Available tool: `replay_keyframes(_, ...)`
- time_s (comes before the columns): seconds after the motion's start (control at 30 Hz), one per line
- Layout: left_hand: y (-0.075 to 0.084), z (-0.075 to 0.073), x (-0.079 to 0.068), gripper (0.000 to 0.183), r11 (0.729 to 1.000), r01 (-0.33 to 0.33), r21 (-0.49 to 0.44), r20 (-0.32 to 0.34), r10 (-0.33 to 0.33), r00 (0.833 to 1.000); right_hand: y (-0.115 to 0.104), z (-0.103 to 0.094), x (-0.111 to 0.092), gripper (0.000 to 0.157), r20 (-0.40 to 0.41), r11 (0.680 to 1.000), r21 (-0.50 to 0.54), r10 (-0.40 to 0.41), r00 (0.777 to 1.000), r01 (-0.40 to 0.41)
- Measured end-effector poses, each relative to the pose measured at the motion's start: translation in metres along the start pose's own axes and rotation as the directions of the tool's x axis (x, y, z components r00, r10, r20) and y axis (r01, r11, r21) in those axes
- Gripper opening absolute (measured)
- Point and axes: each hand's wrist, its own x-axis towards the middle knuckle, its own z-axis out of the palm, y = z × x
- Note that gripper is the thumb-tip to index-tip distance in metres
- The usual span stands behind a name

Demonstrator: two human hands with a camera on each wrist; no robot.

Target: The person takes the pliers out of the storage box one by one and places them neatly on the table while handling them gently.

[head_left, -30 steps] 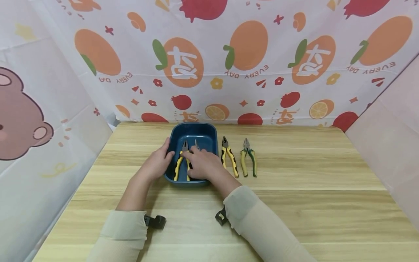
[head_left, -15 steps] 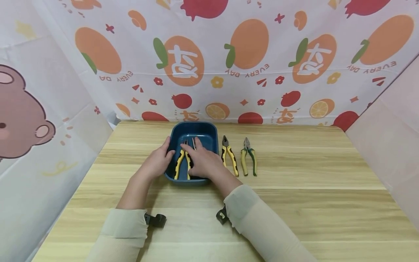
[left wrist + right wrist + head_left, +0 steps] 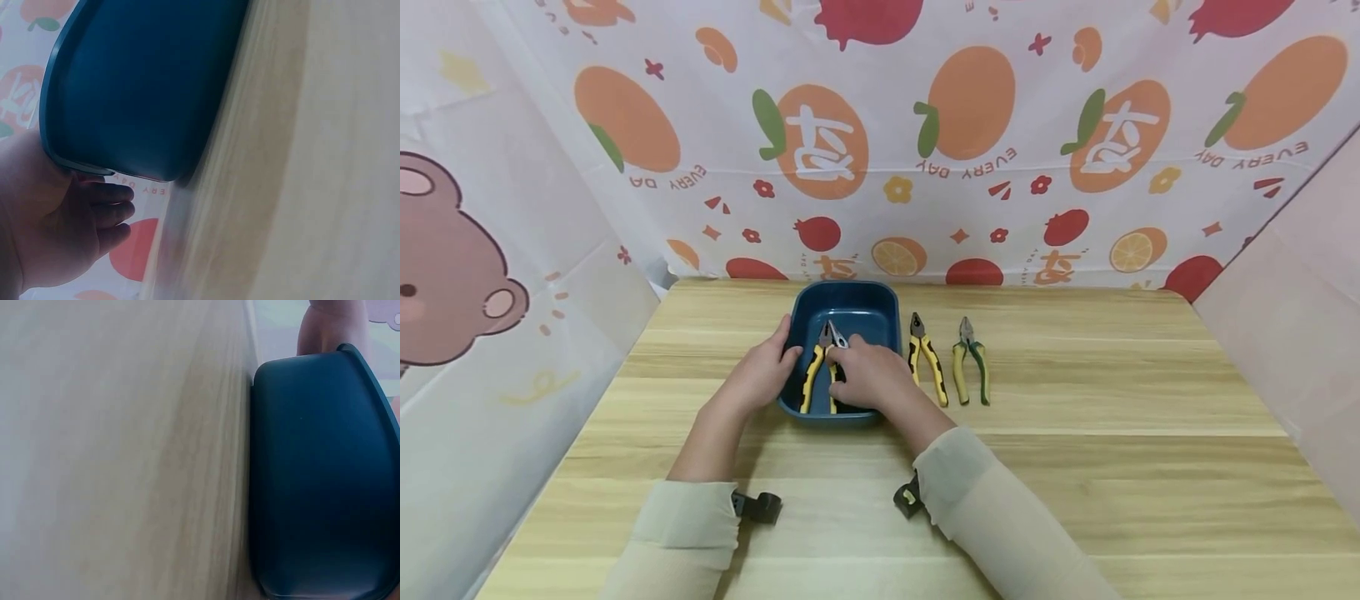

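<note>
A deep blue plastic box stands on the table. My left hand holds its left side, thumb over the rim and fingers along the outer wall; the left wrist view shows these fingers beside the box. Inside lie yellow-and-black pliers, tips pointing away. My right hand reaches into the box and grips a second pair of pliers; only their silver jaws show, slanted against the first pair's head, while the handles are hidden under the hand. In the right wrist view the box wall hides the right hand.
Right of the box lie another yellow-and-black pair of pliers and a green-handled pair, side by side with jaws pointing away. The wooden table ends at a fruit-print cloth behind.
The silver jaws of the second pliers have swung left, up against the first pair's head. The right fingers, more spread half a second ago, have drawn in. My left hand stays on the box.
</note>
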Motion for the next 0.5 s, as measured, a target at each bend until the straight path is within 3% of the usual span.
replay_keyframes(0.5, -0.0005, 0.0024, 0.0029, 0.067, 0.999, -0.036, 0.010, -0.025, 0.036, 0.999, 0.0016, 0.0006, -0.0037, 0.038, -0.063, 0.999, 0.036, 0.008, 0.998, -0.006)
